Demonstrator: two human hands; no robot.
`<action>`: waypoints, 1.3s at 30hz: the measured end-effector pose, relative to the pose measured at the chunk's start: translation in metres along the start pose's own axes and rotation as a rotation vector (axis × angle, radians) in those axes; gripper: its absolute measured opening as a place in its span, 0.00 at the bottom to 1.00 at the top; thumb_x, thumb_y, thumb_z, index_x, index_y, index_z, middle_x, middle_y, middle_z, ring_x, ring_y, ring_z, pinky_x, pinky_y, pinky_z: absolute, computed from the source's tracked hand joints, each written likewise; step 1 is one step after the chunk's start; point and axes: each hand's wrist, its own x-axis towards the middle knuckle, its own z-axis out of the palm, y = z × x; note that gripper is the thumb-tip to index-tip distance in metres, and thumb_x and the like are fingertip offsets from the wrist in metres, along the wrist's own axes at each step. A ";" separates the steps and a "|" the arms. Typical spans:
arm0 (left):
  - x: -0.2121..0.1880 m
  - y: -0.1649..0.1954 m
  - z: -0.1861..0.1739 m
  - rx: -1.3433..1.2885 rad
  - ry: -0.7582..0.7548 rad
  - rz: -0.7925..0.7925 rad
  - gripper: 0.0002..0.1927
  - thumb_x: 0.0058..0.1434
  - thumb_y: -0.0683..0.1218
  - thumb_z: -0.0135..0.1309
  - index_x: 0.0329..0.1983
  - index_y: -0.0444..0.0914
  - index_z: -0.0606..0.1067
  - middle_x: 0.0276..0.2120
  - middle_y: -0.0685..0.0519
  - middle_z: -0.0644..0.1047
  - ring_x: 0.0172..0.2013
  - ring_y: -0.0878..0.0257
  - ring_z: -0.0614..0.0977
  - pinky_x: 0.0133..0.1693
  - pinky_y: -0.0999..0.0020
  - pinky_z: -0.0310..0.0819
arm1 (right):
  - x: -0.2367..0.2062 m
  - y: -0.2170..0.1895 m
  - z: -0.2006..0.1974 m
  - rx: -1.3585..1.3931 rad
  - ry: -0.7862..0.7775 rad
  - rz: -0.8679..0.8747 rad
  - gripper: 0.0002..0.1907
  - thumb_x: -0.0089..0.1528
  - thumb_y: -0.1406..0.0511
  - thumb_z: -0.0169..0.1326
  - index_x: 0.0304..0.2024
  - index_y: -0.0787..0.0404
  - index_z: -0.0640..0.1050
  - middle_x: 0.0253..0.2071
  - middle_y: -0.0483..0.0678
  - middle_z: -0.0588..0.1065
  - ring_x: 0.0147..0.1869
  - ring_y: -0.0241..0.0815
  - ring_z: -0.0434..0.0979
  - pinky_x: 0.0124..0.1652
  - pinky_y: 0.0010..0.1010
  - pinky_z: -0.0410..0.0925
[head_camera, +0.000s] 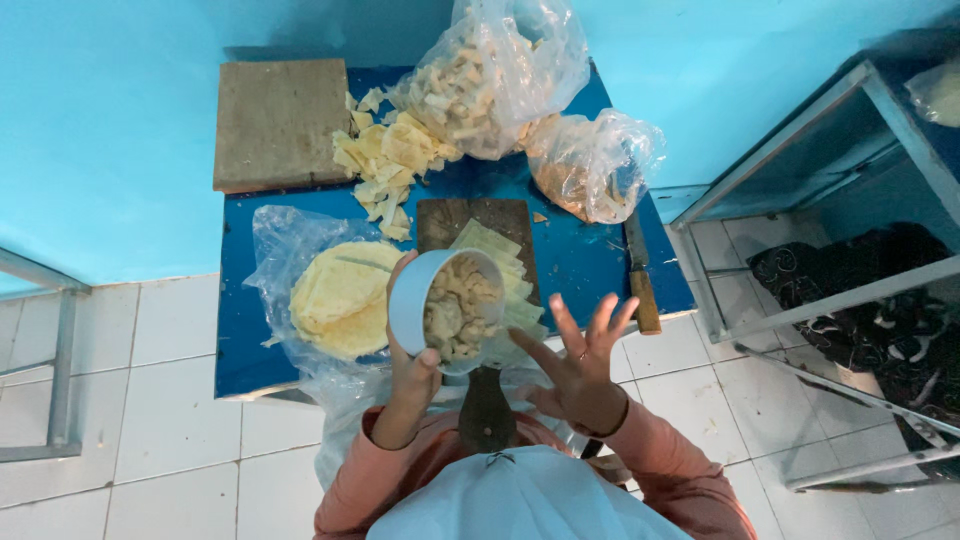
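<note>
Left to right: bare square wooden board (280, 122) at the back-left corner of the blue table top (580, 262). In front of it, a stack of round pale-yellow flat wrappers (340, 298) on a clear plastic sheet. Behind those, a loose heap of cut yellow squares (385, 165).

Left hand (412, 362) is wrapped around a light-blue round plastic cup (435, 295), tipped toward the camera and full of pale chunky filling, held above the table's near edge.

Under and behind the cup: dark wooden paddle-shaped cutting board (470, 218) with sliced yellow strips (500, 262) on it.

Right hand (580, 365) is open, fingers spread, holding nothing, just right of the cup.

Back: two clear plastic bags, large one (500, 75) holding pale pieces, smaller one (595, 165) beside it. Wooden-handled knife (641, 275) lies at the right table edge. Metal frame rack (830, 210) far right.
</note>
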 end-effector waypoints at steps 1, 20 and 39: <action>0.000 -0.001 -0.001 0.020 -0.004 0.019 0.70 0.46 0.74 0.69 0.78 0.32 0.50 0.68 0.45 0.64 0.67 0.55 0.69 0.68 0.57 0.64 | 0.002 0.002 -0.001 0.093 -0.016 0.032 0.31 0.70 0.40 0.40 0.65 0.47 0.77 0.81 0.58 0.44 0.84 0.73 0.25 0.71 0.75 0.24; -0.006 -0.025 -0.012 0.028 0.006 0.079 0.63 0.52 0.72 0.66 0.77 0.34 0.51 0.66 0.45 0.65 0.65 0.54 0.71 0.65 0.54 0.66 | 0.030 0.009 -0.003 1.301 -0.136 0.312 0.20 0.66 0.60 0.63 0.56 0.58 0.74 0.86 0.60 0.47 0.92 0.61 0.23 0.82 0.57 0.27; -0.004 -0.009 0.008 0.322 -0.182 -0.027 0.36 0.72 0.54 0.48 0.77 0.37 0.50 0.72 0.45 0.62 0.69 0.52 0.68 0.65 0.61 0.64 | 0.033 0.038 -0.011 0.713 0.151 0.474 0.74 0.43 0.67 0.78 0.77 0.62 0.39 0.69 0.59 0.63 0.72 0.52 0.71 0.64 0.42 0.71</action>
